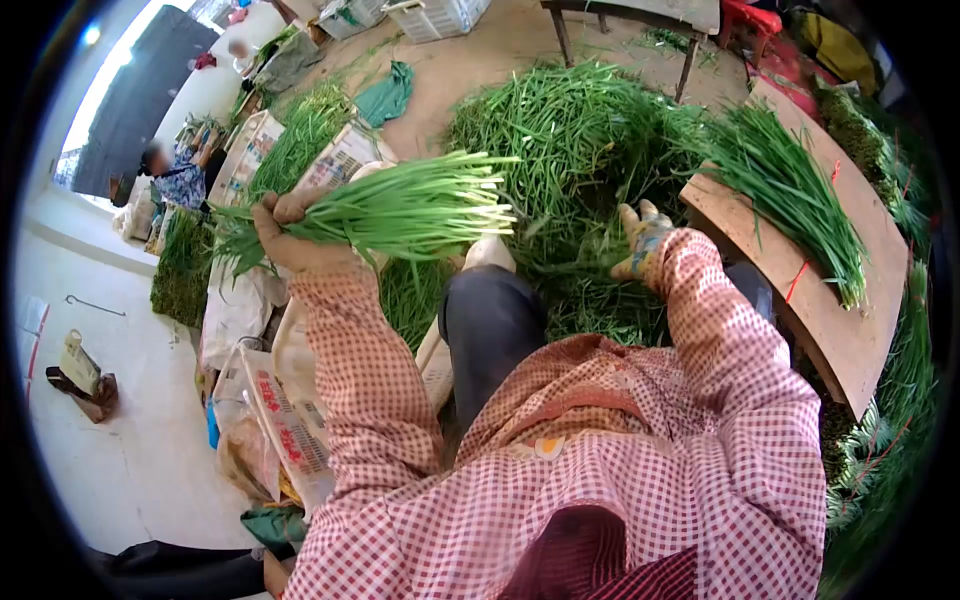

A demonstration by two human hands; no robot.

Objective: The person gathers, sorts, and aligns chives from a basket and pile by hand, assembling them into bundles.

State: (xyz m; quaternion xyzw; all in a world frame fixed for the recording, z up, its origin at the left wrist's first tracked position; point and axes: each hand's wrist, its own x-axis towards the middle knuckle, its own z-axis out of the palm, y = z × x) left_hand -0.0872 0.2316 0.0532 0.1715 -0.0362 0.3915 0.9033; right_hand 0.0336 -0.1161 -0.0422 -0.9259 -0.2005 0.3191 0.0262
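My bare left hand [285,225] is closed round the leafy end of a bunch of garlic chives [420,208]. The bunch lies nearly level in the air, its pale cut stems pointing right. My right hand [645,242], in a patterned work glove, has its fingers apart and holds nothing. It hovers at the right side of a big heap of loose chives [560,125], over scattered green leaves [585,265] near my knees; I cannot tell whether it touches them.
On my right, a board [875,270] carries another chive bunch [785,185] and a red tie [797,281]. Tied bundles [905,350] stand beyond it. To the left are printed sacks [285,420] and more chives [310,140]. A person [180,180] sits farther back. A table [640,12] stands ahead.
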